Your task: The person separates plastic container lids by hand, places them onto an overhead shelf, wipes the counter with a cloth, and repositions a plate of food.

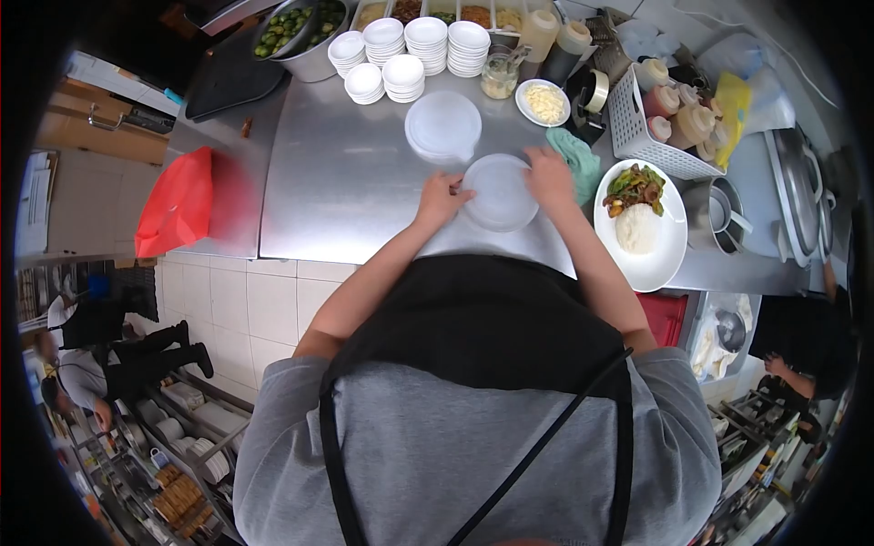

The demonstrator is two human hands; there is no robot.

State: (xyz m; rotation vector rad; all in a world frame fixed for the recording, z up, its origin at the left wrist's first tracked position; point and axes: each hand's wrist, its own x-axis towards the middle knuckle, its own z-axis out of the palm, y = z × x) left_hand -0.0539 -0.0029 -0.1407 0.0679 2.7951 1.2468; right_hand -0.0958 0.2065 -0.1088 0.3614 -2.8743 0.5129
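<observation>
A round, translucent plastic container [501,193], seemingly lidded, sits on the steel counter close to my body. My left hand [441,197] grips its left rim, thumb on the edge and fingers curled. On the far right side, my right hand [552,180] holds the rim with its fingers bent down; the fingertips are partly hidden. Just beyond stands another round translucent container or lid [442,126], which neither hand touches. A green cloth [575,164] lies right beside my right hand. Farther right is a white oval plate [669,250] with rice and a cooked vegetable dish.
Stacks of small white dishes [426,35] line the back, near a plate of chopped pale food [544,103]. A white basket of sauce bottles [628,127] and a metal pot [715,214] stand right. A red bag [177,205] is left. Other people [91,359] are behind.
</observation>
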